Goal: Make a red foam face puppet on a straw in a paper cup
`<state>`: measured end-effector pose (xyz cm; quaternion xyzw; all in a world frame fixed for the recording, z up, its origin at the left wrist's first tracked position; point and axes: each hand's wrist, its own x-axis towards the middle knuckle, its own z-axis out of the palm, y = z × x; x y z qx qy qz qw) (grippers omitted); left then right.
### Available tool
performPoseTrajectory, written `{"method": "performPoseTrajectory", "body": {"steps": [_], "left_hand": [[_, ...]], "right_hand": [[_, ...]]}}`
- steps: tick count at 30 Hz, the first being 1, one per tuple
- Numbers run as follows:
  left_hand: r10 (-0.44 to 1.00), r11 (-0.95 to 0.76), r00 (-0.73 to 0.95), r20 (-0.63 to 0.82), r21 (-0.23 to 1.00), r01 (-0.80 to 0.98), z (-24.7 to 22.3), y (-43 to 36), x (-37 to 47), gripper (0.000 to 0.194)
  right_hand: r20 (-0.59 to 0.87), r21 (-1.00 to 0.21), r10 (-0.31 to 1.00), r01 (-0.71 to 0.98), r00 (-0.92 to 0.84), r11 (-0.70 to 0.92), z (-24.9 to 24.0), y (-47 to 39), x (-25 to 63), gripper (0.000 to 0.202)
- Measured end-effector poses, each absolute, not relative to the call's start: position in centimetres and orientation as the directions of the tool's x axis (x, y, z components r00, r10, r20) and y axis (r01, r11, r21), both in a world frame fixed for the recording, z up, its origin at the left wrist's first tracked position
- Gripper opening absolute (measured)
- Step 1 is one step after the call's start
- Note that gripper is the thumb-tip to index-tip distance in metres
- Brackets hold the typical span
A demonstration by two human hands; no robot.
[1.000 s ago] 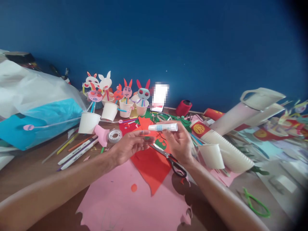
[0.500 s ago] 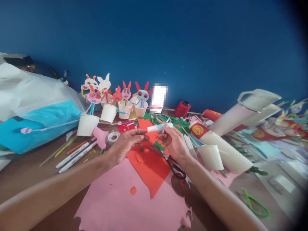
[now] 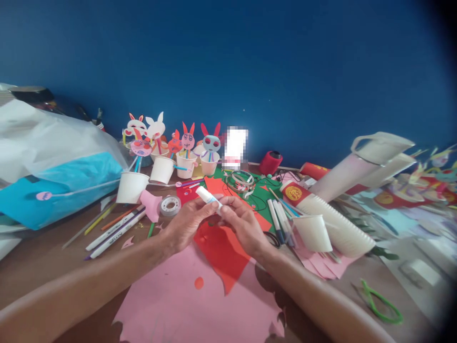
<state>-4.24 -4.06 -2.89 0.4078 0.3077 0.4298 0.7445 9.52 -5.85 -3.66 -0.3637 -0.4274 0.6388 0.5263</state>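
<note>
At the frame's centre, the left hand [image 3: 192, 217] and right hand [image 3: 240, 220] both pinch the white glue stick [image 3: 204, 193]. It looks light, stiff and rather slippery; its middle should give the surest hold.

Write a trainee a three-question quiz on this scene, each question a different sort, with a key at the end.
1. What do the left hand and right hand both hold? A) a paper cup; B) a white tube; C) a tape roll.
2. True or false: the green loop lies to the right of the large sheet nearest the wearer.
3. Fill in: the small orange circle lies on that sheet, which is ____.

Key: 1: B. 2: True. 3: pink.
</note>
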Motion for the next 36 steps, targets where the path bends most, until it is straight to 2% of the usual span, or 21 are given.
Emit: {"method": "performPoseTrajectory", "body": {"steps": [5,7,10,14,18,20,24,26,31,33,36], "left_hand": [[0.876,0.278,0.477,-0.069,0.881,-0.383,-2.64,-3.91,-4.35,0.031],[0.863,0.267,0.502,-0.055,0.894,-0.36,-2.61,-3.82,-4.47,0.03],[0.883,0.242,0.465,-0.063,0.91,-0.337,-2.81,-3.6,-4.63,0.024],[0.939,0.22,0.326,-0.109,0.919,-0.327,-3.16,-3.22,-4.66,0.02],[0.941,0.231,0.32,-0.114,0.906,-0.355,-3.05,-3.02,-4.6,0.022],[0.937,0.226,0.335,-0.097,0.901,-0.371,-2.88,-3.1,-4.57,0.022],[0.88,0.261,0.47,-0.071,0.899,-0.351,-2.68,-3.41,-4.55,0.026],[0.874,0.261,0.482,-0.066,0.9,-0.35,-2.79,-3.41,-4.59,0.025],[0.94,0.203,0.329,-0.092,0.924,-0.323,-3.25,-3.08,-4.69,0.019],[0.935,0.213,0.341,-0.094,0.919,-0.331,-3.18,-3.13,-4.66,0.02],[0.897,0.248,0.435,-0.078,0.903,-0.351,-2.92,-3.37,-4.57,0.024]], "right_hand": [[-0.15,-0.903,0.918,-0.327,-0.367,-0.278,-4.28,-5.36,10.08,0.044],[-0.17,-0.91,0.907,-0.291,-0.385,-0.294,-4.35,-5.28,10.12,0.048],[-0.137,-0.949,0.936,-0.228,-0.323,-0.218,-4.33,-5.29,10.07,0.046],[0.001,-0.995,0.982,-0.101,-0.191,-0.019,-4.4,-5.36,10.05,0.031],[0.08,-0.996,0.987,-0.054,-0.137,0.073,-4.22,-5.53,10.14,0.026],[0.038,-0.997,0.979,-0.08,-0.198,0.022,-3.97,-5.64,10.19,0.028],[-0.115,-0.968,0.931,-0.172,-0.345,-0.183,-3.75,-5.69,10.09,0.051],[-0.114,-0.97,0.94,-0.169,-0.32,-0.175,-3.81,-5.61,10.0,0.049],[0.017,-0.998,0.989,-0.069,-0.145,0.007,-3.8,-5.53,10.04,0.031],[-0.013,-0.996,0.984,-0.09,-0.175,-0.029,-3.76,-5.57,10.12,0.032],[-0.138,-0.97,0.944,-0.152,-0.301,-0.191,-3.89,-5.57,10.17,0.048]]}}
